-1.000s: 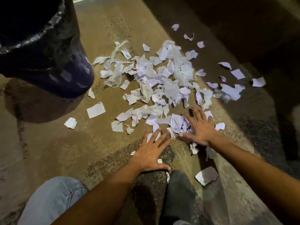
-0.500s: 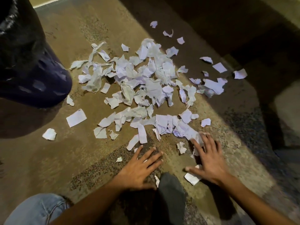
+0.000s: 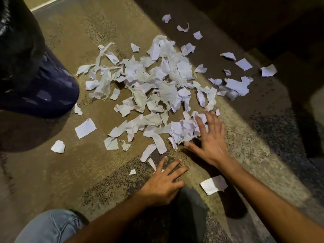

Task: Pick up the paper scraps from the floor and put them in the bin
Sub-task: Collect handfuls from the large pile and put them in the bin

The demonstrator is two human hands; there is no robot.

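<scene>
A wide scatter of torn white paper scraps [image 3: 157, 88] lies on the brown floor ahead of me. The dark bin [image 3: 31, 71], lined with a black bag, stands at the upper left. My right hand [image 3: 208, 137] is spread flat, fingers apart, pressing against a small bunched heap of scraps [image 3: 184, 130] at the pile's near right edge. My left hand [image 3: 163, 183] rests flat on the floor with fingers spread, close to my knee, holding nothing. One larger scrap [image 3: 213, 185] lies alone between my two forearms.
Stray scraps lie apart from the pile: a rectangle [image 3: 85, 128] and a crumpled bit [image 3: 58, 146] near the bin, others at the far right [image 3: 268, 70]. My jeans-clad knee [image 3: 50, 225] is at the bottom left. Dark shadow covers the right side of the floor.
My right hand has swept forward and left from the lone scrap into the pile's edge, bunching scraps together. My left hand has stayed flat on the floor.
</scene>
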